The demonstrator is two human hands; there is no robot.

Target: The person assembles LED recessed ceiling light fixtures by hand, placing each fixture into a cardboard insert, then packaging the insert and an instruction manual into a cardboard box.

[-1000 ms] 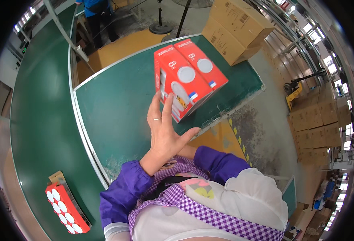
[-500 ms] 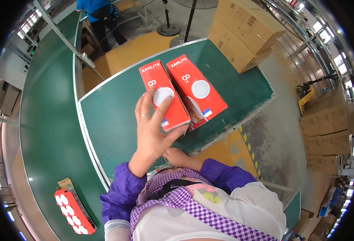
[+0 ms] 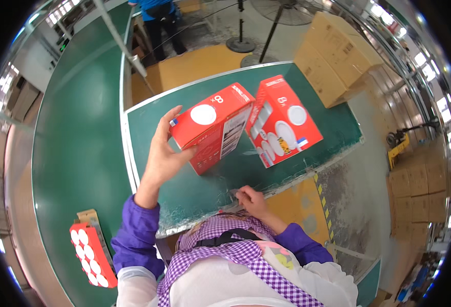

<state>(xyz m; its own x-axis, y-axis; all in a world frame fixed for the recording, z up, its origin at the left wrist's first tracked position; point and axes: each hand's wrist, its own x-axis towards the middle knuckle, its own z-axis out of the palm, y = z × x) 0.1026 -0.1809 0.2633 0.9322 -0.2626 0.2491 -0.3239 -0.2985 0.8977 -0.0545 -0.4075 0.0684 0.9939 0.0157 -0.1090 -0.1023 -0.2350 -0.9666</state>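
My left hand (image 3: 165,153) grips the near-left end of a red cardboard box (image 3: 230,106), thumb on one side and fingers on the other. The box stands at a slant on the green table (image 3: 151,125), and its side with a white label panel shows. To its right stands a second red box (image 3: 282,100) with pictures of round white lamps on its side, untouched. My right hand (image 3: 252,200) is closed low at the table's front edge, close to my apron. A small greyish bit at its fingertips is too small to name.
On the green conveyor belt (image 3: 64,169) at left lies a red carton with white discs (image 3: 93,258). Brown cartons (image 3: 333,61) stand at the table's far right corner. A person in blue (image 3: 159,20), a fan (image 3: 287,10) and a yellow pallet jack (image 3: 398,151) are beyond.
My left hand has swung the left box round, so its near end points left and its label side shows. My right hand has moved out to the right from behind the left wrist.
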